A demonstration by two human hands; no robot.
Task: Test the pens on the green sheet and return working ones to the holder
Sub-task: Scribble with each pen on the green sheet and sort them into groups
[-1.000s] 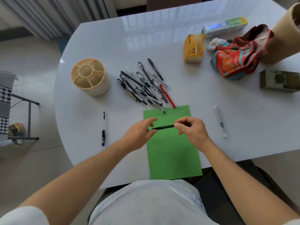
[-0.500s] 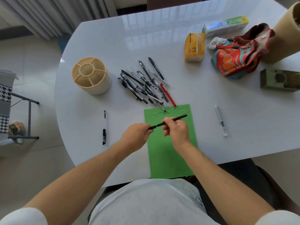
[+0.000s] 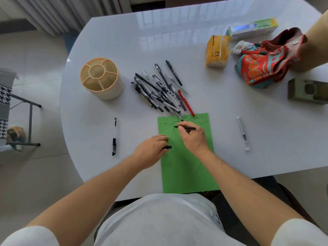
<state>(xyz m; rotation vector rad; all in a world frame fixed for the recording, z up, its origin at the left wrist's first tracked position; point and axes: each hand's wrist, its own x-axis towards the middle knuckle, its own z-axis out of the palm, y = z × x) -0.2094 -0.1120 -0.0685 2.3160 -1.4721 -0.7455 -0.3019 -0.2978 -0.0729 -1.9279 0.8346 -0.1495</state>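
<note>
The green sheet [image 3: 186, 167] lies at the table's near edge, with black strokes along its far end. My right hand [image 3: 193, 137] grips a black pen [image 3: 189, 128] with its tip on the sheet near those strokes. My left hand [image 3: 150, 150] rests on the sheet's left edge and pinches the black pen cap [image 3: 167, 147]. A heap of pens [image 3: 159, 91], mostly black with one red, lies just beyond the sheet. The beige round pen holder [image 3: 101, 78], divided into compartments, stands far left and looks empty.
A single black pen [image 3: 114, 136] lies left of the sheet, a clear pen [image 3: 242, 133] right of it. At the far right are a yellow tissue pack [image 3: 216, 51], a toothpaste box [image 3: 253, 29], a red patterned pouch [image 3: 262, 66] and a green box [image 3: 308, 91].
Both hands held the capped pen between them. The left hand has pulled the cap off and dropped to the sheet's edge; the right hand has turned the pen and set its tip on the sheet.
</note>
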